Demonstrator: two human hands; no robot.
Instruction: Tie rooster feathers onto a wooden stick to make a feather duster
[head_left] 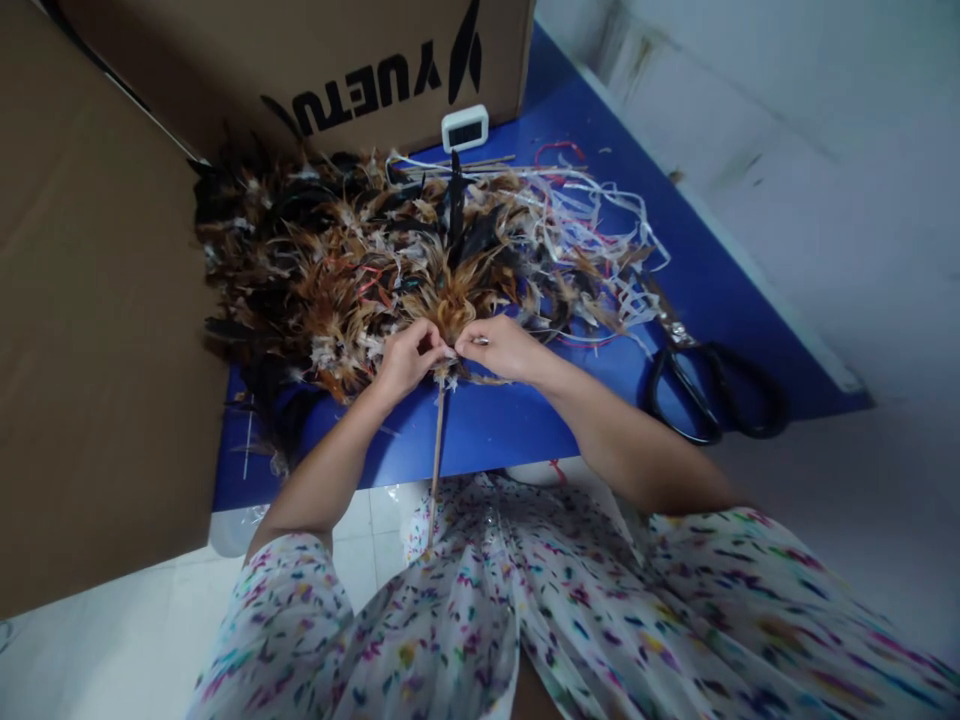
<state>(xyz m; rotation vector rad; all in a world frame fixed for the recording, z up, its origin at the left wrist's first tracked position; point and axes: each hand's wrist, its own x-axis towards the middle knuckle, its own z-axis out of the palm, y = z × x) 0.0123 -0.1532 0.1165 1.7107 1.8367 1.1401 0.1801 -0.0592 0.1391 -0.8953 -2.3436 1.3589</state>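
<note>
Between both hands (411, 358), feathered stick (439, 425)

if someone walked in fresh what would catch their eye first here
Probably the big heap of brown and black feathers spread across the blue table. At its near edge, the left hand and right hand come together above a thin stick. Large black-handled scissors lie to the right, and a cardboard box with upside-down lettering stands behind.
</note>
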